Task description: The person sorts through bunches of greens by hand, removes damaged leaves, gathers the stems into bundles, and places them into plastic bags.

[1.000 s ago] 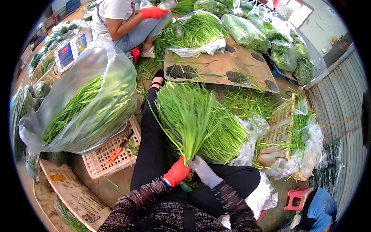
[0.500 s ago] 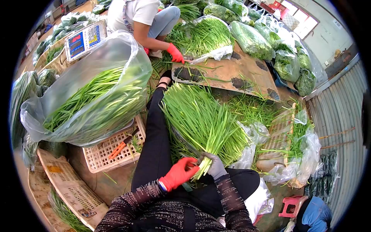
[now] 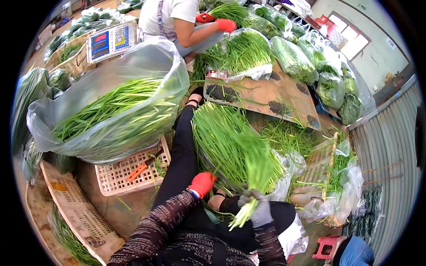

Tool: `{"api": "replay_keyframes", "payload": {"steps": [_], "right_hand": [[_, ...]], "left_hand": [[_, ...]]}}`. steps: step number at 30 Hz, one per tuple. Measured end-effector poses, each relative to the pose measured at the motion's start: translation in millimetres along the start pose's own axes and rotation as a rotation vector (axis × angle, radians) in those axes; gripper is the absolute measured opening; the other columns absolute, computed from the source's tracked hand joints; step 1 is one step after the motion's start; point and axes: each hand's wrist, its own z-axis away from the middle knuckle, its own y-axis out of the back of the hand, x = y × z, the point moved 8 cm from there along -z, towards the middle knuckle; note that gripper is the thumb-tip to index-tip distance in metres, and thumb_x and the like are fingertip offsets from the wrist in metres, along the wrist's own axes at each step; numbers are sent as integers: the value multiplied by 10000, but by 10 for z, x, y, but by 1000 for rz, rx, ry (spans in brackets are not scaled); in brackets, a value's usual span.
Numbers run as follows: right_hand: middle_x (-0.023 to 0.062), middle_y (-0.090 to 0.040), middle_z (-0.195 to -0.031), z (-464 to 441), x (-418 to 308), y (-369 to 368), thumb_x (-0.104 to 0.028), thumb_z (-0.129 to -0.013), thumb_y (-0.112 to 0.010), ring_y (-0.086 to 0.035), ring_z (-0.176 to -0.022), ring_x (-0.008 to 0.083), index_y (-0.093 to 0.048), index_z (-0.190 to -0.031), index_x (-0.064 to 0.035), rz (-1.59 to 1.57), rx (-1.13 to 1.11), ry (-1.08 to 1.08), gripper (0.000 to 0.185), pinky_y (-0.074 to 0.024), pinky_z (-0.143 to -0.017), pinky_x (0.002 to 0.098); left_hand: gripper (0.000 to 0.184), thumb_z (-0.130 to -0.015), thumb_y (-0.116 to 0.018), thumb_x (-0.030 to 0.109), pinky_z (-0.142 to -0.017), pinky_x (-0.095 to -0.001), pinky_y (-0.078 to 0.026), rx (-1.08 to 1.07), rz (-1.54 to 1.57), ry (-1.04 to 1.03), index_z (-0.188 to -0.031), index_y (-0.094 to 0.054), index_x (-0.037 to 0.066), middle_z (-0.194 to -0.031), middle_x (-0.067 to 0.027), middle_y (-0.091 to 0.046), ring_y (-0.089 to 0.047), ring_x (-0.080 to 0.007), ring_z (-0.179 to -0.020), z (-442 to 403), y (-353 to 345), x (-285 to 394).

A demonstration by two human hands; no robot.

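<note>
My right hand (image 3: 257,207), in a grey glove, grips a bunch of garlic chives (image 3: 259,170) near its pale stem ends; the leafy part is smeared by motion. In a red glove, my left hand (image 3: 202,184) is closed in a fist over my left leg, apart from the bunch. A thin green strand shows by its fingers, but what they hold is hidden. Just beyond both hands, a large pile of garlic chives (image 3: 217,137) lies between my legs, with clear plastic (image 3: 293,166) at its right side.
Left are an open plastic bag (image 3: 40,128) of chives, a crate (image 3: 108,179) with an orange-handled knife (image 3: 136,172), and a scale (image 3: 111,41). Ahead, a co-worker (image 3: 177,17) in red gloves holds greens beside a board (image 3: 262,93). A pink stool (image 3: 327,246) stands right.
My hands have separated: the right swung the bunch right and down, the left drew back left. The co-worker's hands rose from the board and now hold greens.
</note>
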Motion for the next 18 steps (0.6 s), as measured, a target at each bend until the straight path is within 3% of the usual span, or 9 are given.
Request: {"api": "replay_keyframes", "payload": {"steps": [1, 5, 8, 10, 11, 13, 15, 16, 18], "right_hand": [[7, -473, -692, 56, -212, -138, -156, -814, -549, -426, -572, 96, -442, -1111, 40, 29, -15, 89, 371, -366, -557, 253], [-28, -431, -703, 163, -931, -1157, -145, -801, -579, -381, -590, 78, -418, -1148, 11, 92, -345, 446, 414, -343, -579, 238], [1, -428, -712, 212, -1115, -2283, -120, -812, -571, -382, -630, 96, -418, -1162, -23, 30, -712, 599, 394, -339, -614, 230], [20, -455, -741, 271, -1015, -3086, -96, -832, -542, -431, -700, 117, -416, -1176, -32, 52, -953, 578, 371, -373, -677, 247], [26, -488, -781, 296, -873, -3394, -100, -837, -542, -460, -730, 127, -444, -1157, -27, 157, -916, 630, 343, -397, -706, 269], [38, -550, -860, 106, -676, -3936, -111, -837, -555, -515, -795, 145, -508, -1107, -33, 541, -960, 993, 285, -434, -757, 302], [45, -596, -911, -153, -268, -4424, -127, -820, -583, -551, -853, 149, -563, -1058, -60, 935, -1013, 1106, 248, -453, -773, 307], [45, -612, -922, -216, 12, -4618, -137, -809, -598, -562, -876, 145, -582, -1042, -76, 1050, -1006, 900, 241, -459, -768, 301], [110, -621, -886, -1104, 585, -4528, -137, -773, -601, -586, -869, 210, -578, -1015, -73, 1343, -1122, 1026, 252, -462, -756, 332]], "left_hand": [[451, -776, -545, 471, -649, -433, -468, -225, -111, -105, -822, -637, 32, -775, -197, -611, -589, -371, -722, 39, -128, 4], [568, -683, -593, 580, -630, -434, -467, -441, -424, -311, -791, -635, 23, -733, -192, -611, -597, -358, -695, 566, 248, 580], [421, -765, -575, 444, -561, -439, -448, -7, -157, -576, -779, -625, 26, -632, -168, -581, -578, -349, -616, 834, 1145, 1006], [257, -775, -625, 270, -557, -412, -449, 204, 159, -697, -889, -629, 41, -721, -145, -614, -578, -328, -623, 1221, 2165, 1357], [202, -770, -640, 171, -576, -372, -463, 519, 246, -803, -941, -636, 65, -779, -113, -634, -588, -292, -630, 1482, 2710, 1409], [189, -800, -573, 32, -702, -289, -475, 620, 351, -523, -983, -622, 41, -855, -87, -651, -622, -188, -764, 1677, 3510, 1308], [188, -812, -556, 16, -705, -285, -482, 988, 112, -475, -991, -611, 28, -879, -107, -644, -624, -197, -790, 1783, 4155, 987], [238, -791, -584, 41, -727, -304, -482, 1092, -79, -415, -1029, -594, 36, -941, -134, -630, -621, -214, -828, 1760, 4377, 709], [455, -738, -657, 216, -893, -367, -416, 941, -881, 39, -1153, -526, 83, -1177, -138, -524, -495, -264, -1089, 1717, 4623, 169]]}}
